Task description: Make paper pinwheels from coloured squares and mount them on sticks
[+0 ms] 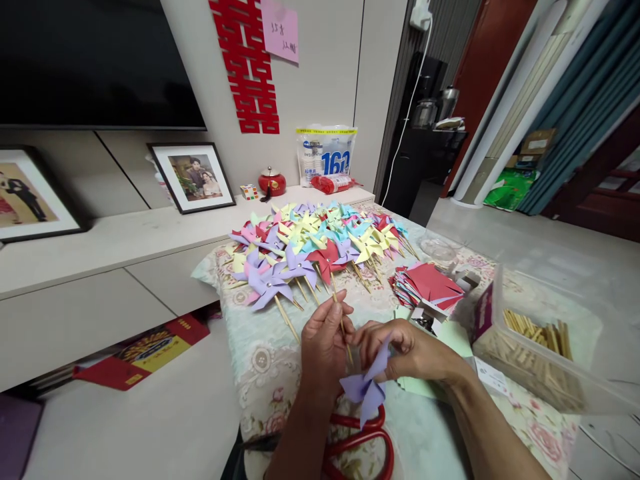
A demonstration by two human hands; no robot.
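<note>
My left hand (323, 343) pinches a thin wooden stick (341, 325) that points up and away from me. Just to its right, my right hand (400, 350) holds a folded purple paper pinwheel (367, 387) against the stick's lower end. Both hands hover over a floral tablecloth (260, 360). Beyond them lies a big heap of finished paper pinwheels (320, 243) in purple, yellow, blue, red and pink, their sticks pointing toward me.
A stack of red and pink paper squares (430, 285) lies right of the heap. A clear plastic box of wooden sticks (537, 347) stands at the right. Red scissor handles (360, 440) lie under my wrists. A low cabinet (100, 267) with framed photos is on the left.
</note>
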